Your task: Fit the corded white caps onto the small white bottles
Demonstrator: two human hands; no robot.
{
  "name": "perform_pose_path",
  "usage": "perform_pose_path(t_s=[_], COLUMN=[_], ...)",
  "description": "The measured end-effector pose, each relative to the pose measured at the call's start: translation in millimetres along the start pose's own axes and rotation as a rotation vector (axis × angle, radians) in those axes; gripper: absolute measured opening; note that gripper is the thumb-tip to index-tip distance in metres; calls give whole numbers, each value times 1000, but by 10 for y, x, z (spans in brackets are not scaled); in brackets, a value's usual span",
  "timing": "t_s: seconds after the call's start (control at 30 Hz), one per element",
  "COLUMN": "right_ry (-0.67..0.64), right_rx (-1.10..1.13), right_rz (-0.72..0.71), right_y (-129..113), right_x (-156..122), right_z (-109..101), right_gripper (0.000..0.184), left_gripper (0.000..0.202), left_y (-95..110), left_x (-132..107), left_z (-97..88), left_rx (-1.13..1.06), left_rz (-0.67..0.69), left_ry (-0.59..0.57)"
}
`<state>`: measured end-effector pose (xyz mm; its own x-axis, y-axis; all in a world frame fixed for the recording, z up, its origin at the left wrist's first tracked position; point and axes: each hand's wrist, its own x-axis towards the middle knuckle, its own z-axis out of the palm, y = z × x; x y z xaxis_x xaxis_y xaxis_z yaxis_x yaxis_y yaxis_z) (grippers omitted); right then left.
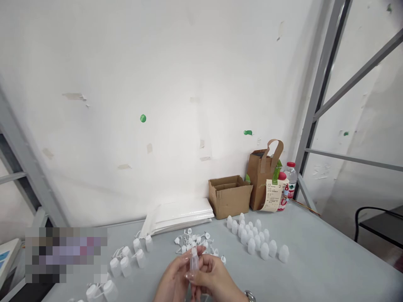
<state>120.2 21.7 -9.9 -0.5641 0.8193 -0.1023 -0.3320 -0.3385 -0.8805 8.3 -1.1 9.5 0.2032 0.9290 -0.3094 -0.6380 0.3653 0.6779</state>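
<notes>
Between my left hand and my right hand, a small translucent plastic dropper bottle stands upright, gripped by the fingers of both. Its lower end is hidden behind my fingers. Just beyond my hands lies a loose heap of small white tethered caps. White capped bottles stand in close rows to the right of the heap. Further white bottles with tethers lie to the left.
The grey table runs to a white wall. Along the wall are a flat white package, a cardboard box, a brown paper bag and a plastic water bottle. A grey metal frame stands at the right.
</notes>
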Motion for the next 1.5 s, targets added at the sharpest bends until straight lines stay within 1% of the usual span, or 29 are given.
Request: perform_pose_path(t_s=[0.1, 0.2, 0.3, 0.4, 0.5, 0.6, 0.77, 0.87, 0.97, 1.07, 1.17, 1.3, 1.5], right_ry=[-18, -40, -94, -175, -265, -321, -338, -336, -338, -344, -370, -402, -428], right_rx=[70, 116, 154, 232, 291, 317, 329, 333, 331, 323, 331, 340, 341], right_rz=[-14, -12, 23, 44, 47, 40, 33, 11, 9, 14, 19, 26, 37], right_y=[-20, -47, -68, -64, -60, -78, -100, -94, -84, -70, -64, -74, -52], right_x=[-15, -30, -39, -40, -46, -60, -64, -60, -57, -50, -46, -56, -49], right_z=[20, 31, 16, -24, -62, -76, -72, -70, -75, -83, -79, -56, -66], right_gripper=[40, 35, 30, 27, 29, 31, 33, 35, 35, 33, 32, 32, 34], left_gripper=[30, 32, 31, 29, 27, 26, 28, 28, 28, 27, 25, 22, 19], left_y=[0, 10, 24, 27, 29, 45, 64, 44, 25, 41, 82, 113, 103], left_x=[30, 24, -8, -24, -20, -27, -43, -14, 18, 7, -38, -79, -63], left_z=[-10, 3, 28, 28, 14, 34, 75, 30, -21, -10, 58, 130, 112], left_rx=[-51, -85, -69, -48, -81, -80, 10, 33, 39, 20, -10, 8, -53], left_rz=[-66, -86, -70, -58, -56, -52, -14, 0, -2, -22, -37, -41, -59], left_ry=[-33, -58, -33, 19, 52, 75, 68, 72, 46, 34, 78, 146, 133])
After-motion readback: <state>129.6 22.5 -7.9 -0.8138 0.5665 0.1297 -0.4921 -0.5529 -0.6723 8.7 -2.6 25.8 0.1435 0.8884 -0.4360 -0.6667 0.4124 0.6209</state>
